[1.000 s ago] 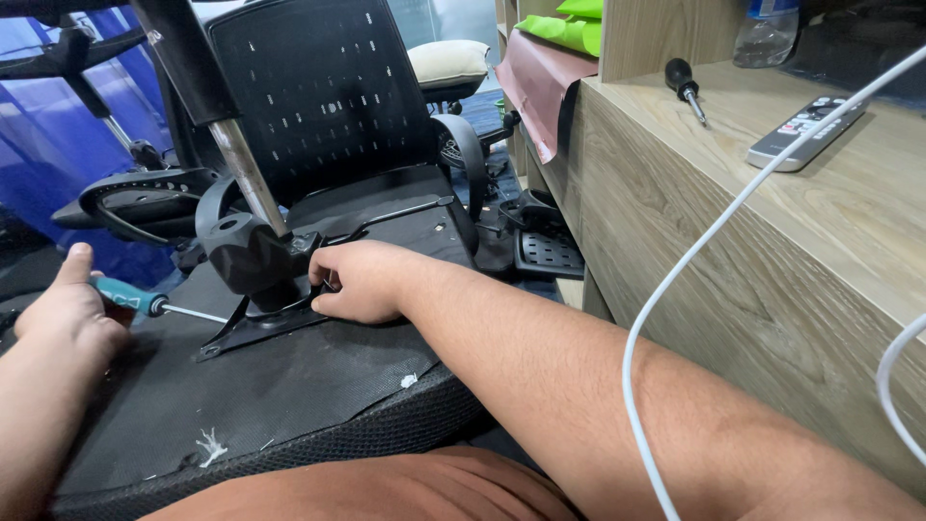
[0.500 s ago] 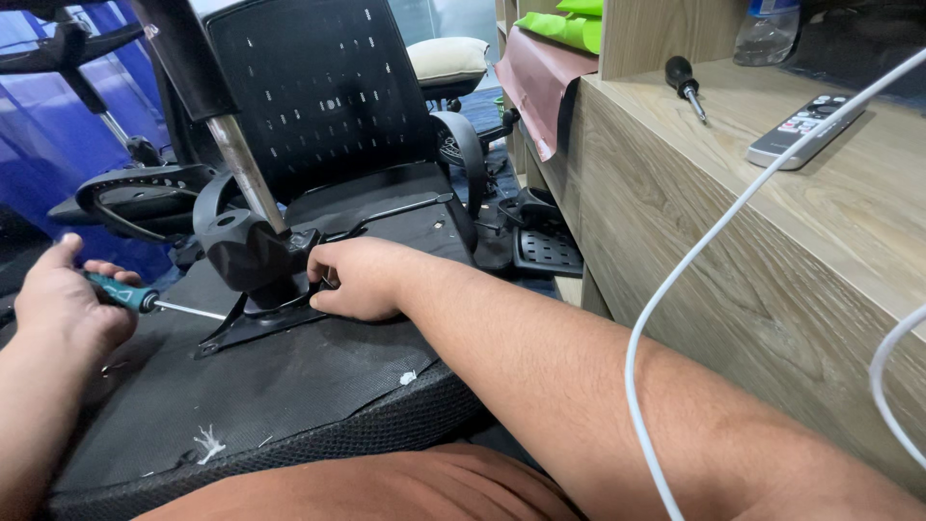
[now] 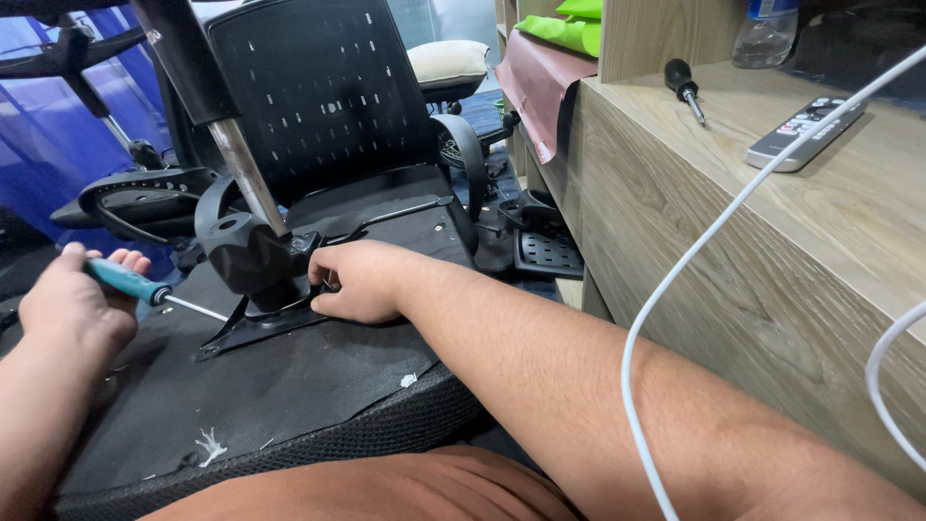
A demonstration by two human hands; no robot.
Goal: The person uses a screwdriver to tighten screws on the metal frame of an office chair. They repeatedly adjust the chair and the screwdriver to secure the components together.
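**Screwdriver at the chair's underside**

The left hand (image 3: 72, 304) is closed around a teal-handled screwdriver (image 3: 145, 289), its shaft pointing right toward the black chair mechanism (image 3: 256, 260) on the upturned seat (image 3: 289, 386). The right hand (image 3: 362, 282) rests against that mechanism with fingers curled. A second screwdriver (image 3: 683, 85) and a remote control (image 3: 805, 130) lie far right on the wooden shelf (image 3: 733, 251).

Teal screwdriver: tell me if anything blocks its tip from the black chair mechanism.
Nothing visible does. The left hand holds the teal screwdriver, and its bare shaft runs unobstructed toward the black chair mechanism. The right hand rests on the mechanism's far side, off that line. The tip's exact contact cannot be seen.
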